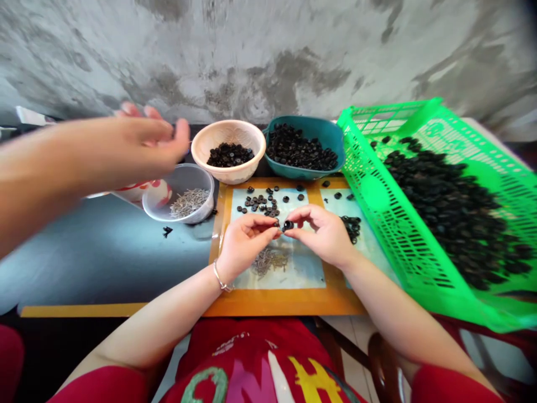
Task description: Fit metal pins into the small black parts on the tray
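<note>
head view, left to right. what's at the far left?

— co-worker's hand [145, 140], blurred, raised over the counter [104, 246]. can't tell if it holds anything. next, clear tub [197, 176] with metal pins [189, 202], then pink bowl [229, 176] part full of black discs [230, 155].

and the wearer?

— left hand [243, 240]: fingers pinched on a small dark piece [276, 224], mostly hidden. loose discs [260, 205] on the mat [308, 274] beyond it, pin pile [268, 262] on the near side.

right?

— right hand [323, 232]: fingertips closed on a black round piece [288, 225], just beside the left one. both up over the mat. teal basin [304, 172] behind, heaped with black parts. black rings [351, 226] past the right wrist, then green crate [376, 193] with a big black heap [453, 207].

progress?

— mid-batch, i'd judge. the two held pieces look separate, so that unit isn't done. discs, pins, rings on the mat all loose, bowl and tub well stocked: plenty left. crate heap could be finished stock or raw parts, can't tell.
</note>
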`<state>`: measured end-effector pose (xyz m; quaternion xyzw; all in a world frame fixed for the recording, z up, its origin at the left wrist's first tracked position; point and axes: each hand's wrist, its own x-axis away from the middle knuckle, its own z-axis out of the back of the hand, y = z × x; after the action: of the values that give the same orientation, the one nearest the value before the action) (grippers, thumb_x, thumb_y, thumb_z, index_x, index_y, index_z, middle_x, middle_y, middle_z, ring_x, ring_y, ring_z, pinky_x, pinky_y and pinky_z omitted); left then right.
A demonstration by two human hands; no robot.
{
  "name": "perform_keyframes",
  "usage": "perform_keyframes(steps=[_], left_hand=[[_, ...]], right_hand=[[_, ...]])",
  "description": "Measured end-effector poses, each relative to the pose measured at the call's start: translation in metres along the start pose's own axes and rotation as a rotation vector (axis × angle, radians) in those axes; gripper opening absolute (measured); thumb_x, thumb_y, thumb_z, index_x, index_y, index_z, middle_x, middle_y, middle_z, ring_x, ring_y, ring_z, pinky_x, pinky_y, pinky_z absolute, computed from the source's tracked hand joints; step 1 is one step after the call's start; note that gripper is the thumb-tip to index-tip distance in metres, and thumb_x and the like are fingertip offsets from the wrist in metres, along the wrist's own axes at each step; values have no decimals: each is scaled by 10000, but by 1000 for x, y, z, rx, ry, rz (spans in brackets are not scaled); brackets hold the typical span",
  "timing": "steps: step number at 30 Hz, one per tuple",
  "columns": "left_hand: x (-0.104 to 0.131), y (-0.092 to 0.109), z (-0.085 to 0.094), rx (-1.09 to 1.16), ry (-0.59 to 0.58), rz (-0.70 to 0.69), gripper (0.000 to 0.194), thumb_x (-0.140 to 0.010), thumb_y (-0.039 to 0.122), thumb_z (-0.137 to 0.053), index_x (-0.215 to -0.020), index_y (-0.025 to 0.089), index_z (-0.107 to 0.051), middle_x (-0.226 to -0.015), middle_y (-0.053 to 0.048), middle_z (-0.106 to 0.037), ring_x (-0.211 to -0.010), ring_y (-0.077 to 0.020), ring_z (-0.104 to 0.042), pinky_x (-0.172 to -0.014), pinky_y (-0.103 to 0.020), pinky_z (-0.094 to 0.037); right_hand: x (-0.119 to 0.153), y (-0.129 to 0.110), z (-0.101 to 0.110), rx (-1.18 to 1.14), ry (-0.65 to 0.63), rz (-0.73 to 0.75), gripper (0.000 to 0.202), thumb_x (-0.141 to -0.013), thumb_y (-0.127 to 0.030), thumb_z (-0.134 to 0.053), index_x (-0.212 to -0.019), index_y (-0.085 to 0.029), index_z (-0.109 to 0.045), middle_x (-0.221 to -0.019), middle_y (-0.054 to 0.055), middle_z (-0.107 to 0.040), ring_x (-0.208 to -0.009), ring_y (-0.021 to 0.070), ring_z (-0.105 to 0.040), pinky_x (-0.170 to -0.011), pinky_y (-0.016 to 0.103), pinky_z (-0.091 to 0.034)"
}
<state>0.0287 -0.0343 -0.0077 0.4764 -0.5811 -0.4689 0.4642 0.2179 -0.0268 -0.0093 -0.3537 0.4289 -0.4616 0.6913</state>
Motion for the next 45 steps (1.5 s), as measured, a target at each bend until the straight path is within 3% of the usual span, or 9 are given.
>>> perform_keyframes(steps=[13, 26, 31, 39, 45], left_hand=[[1, 1, 2, -36, -64, -46, 152, -724, 227, -780, -858, 168, -735, -803, -51, -753, -714, -183, -721, -732, -313, -593], [-1, -3, 4, -10, -96, -49, 195, -718, 246, -792, -876, 138, -750, -792, -58, -765, -702, -167, -722, -695, -274, -603], [-3, -3, 4, 67, -127, 74, 208, -703, 267, -807, -853, 131, -757, -713, -43, -751, -640, -139, -696, -652, -242, -584], [-8, -4, 6, 192, -155, 180, 270, -664, 333, -840, -794, 117, -742, -644, -31, -721, -585, -123, -664, -610, -234, -574], [-8, -1, 9, 233, -227, 292, 326, -641, 372, -858, -744, 96, -719, -619, -47, -710, -548, -115, -653, -580, -219, -559]], right_hand=[[2, -8, 0, 147, 18, 216, 128, -841, -277, -729, -956, -231, -695, -922, 34, -705, -780, 179, -610, -754, 346, -523], [0, -7, 1, 151, 7, 292, 134, -821, -269, -758, -930, -208, -711, -863, 29, -725, -725, 161, -633, -710, 313, -541], [3, -3, -4, 117, 8, 223, 131, -810, -237, -760, -932, -214, -719, -857, 6, -748, -675, 139, -672, -651, 258, -559], [5, -2, -6, -79, -74, 43, 218, -799, -214, -748, -1017, -211, -738, -911, 16, -768, -751, 156, -725, -727, 267, -605], [5, 0, -3, -75, -94, 19, 180, -795, -222, -749, -975, -217, -751, -907, 17, -767, -769, 162, -725, -738, 279, -604]])
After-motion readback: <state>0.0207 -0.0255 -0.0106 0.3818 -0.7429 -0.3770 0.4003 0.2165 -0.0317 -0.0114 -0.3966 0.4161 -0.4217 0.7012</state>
